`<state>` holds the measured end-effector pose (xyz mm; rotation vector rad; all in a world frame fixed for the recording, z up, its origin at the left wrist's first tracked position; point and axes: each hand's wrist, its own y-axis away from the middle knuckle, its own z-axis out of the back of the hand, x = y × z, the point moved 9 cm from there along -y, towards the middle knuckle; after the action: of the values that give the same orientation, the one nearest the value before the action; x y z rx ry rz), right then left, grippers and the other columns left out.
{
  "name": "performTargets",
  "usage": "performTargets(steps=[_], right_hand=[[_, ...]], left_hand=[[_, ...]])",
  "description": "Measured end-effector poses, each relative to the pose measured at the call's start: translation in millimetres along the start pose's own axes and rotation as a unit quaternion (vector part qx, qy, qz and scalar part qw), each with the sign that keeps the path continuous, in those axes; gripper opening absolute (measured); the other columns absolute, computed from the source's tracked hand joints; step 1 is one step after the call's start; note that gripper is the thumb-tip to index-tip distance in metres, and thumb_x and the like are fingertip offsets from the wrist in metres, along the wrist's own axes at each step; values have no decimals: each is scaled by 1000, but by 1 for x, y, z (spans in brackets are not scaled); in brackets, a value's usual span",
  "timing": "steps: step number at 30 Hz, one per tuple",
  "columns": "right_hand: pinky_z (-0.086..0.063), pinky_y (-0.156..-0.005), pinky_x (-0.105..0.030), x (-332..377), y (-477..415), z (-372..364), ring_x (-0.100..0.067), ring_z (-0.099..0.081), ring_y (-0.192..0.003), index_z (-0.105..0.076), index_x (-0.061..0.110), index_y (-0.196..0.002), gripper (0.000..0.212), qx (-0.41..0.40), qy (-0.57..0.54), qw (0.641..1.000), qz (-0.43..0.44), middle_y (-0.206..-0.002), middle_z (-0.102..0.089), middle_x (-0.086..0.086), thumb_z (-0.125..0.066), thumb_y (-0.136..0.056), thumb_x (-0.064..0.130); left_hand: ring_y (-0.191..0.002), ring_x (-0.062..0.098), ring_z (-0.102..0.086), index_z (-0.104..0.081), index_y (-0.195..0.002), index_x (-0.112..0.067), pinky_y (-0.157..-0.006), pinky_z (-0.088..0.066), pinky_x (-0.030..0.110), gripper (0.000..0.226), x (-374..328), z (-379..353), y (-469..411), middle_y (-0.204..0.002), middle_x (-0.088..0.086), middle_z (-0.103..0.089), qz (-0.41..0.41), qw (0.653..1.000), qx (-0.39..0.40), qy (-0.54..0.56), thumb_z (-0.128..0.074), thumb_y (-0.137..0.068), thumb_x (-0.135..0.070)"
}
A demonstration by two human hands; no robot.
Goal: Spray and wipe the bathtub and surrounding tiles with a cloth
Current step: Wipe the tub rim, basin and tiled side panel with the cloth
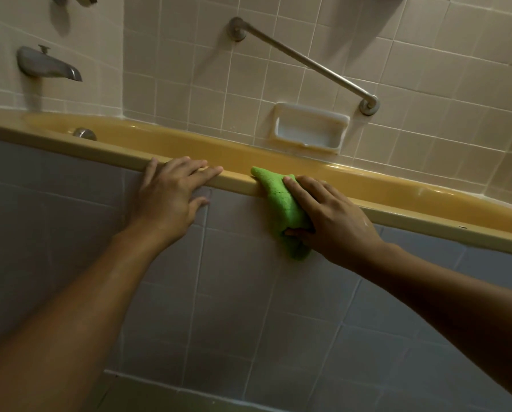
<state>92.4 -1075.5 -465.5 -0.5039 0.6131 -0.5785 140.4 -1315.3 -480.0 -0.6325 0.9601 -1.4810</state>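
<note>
A bunched green cloth (278,203) lies draped over the front rim of the yellow bathtub (100,150), its lower end hanging down onto the grey tiles (249,292) of the tub's front panel. The right hand (332,221) holds it there, fingers (302,188) laid over the cloth on the rim and the thumb closed in against its lower fold. Just beside it, apart from the cloth, the left hand (171,193) rests on the rim with fingers (207,173) straight and spread, holding nothing, its thumb on the tile below. On the beige wall behind are a spout (48,63), a slanted grab bar (305,60) and a recessed soap dish (308,129)
</note>
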Motion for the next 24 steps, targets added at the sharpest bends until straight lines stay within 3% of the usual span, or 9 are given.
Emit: performTargets(steps=[6, 10, 12, 14, 17, 21, 24], right_hand=[[-54, -87, -43, 37, -66, 0, -28, -59, -116, -45, 24, -150, 74, 54, -79, 995, -8, -138, -58, -3, -74, -86, 49], [-45, -70, -28, 60, -120, 10, -19, -64, -88, -66, 29, -127, 49, 118, -91, 989, 0, -97, -69, 2, -78, -83, 46], [-43, -69, -29, 65, -138, 15, -19, -63, -86, -69, 29, -122, 46, 147, -81, 986, -4, -92, -68, 3, -79, -81, 48], [-49, -74, -33, 69, -147, 15, -21, -64, -88, -69, 29, -125, 50, 159, -80, 984, -4, -95, -69, 1, -80, -81, 49], [-45, -73, -28, 66, -134, 12, -20, -64, -90, -61, 37, -136, 60, 154, -69, 986, -4, -98, -68, 2, -80, -80, 49], [-48, -82, -28, 61, -99, 6, -23, -66, -106, -53, 26, -146, 76, 98, -84, 991, 33, -130, -67, -1, -84, -78, 42], [-57, -84, -36, 53, -79, 8, -26, -66, -111, -50, 23, -149, 79, 66, -69, 994, 51, -140, -61, -2, -82, -79, 42]], left_hand=[[-148, 21, -33, -53, -145, -40, -121, -12, 62, 66, 29, 11, 7, -153, -3, -49, 83, 997, -5, -3, -80, -85, -32], [-152, 17, -26, -51, -147, -37, -121, -11, 64, 70, 56, 20, 11, -158, -5, -43, 138, 990, -7, 5, -81, -85, -22], [-155, 14, -19, -47, -148, -39, -120, -10, 66, 73, 67, 23, 16, -162, -9, -37, 161, 987, -1, 14, -80, -86, -19], [-156, 12, -12, -43, -151, -41, -118, -10, 69, 77, 72, 23, 21, -165, -13, -29, 174, 984, 11, 28, -78, -86, -19], [-157, 12, -4, -41, -152, -42, -116, -11, 72, 79, 70, 20, 23, -167, -17, -22, 181, 982, 21, 54, -76, -87, -17], [-157, 14, -3, -44, -149, -43, -114, -19, 74, 74, 64, 16, 18, -162, -20, -30, 176, 982, 14, 62, -75, -87, -17], [-157, 14, -9, -46, -147, -43, -114, -20, 72, 71, 63, 18, 15, -158, -20, -38, 159, 986, 9, 52, -75, -88, -16]])
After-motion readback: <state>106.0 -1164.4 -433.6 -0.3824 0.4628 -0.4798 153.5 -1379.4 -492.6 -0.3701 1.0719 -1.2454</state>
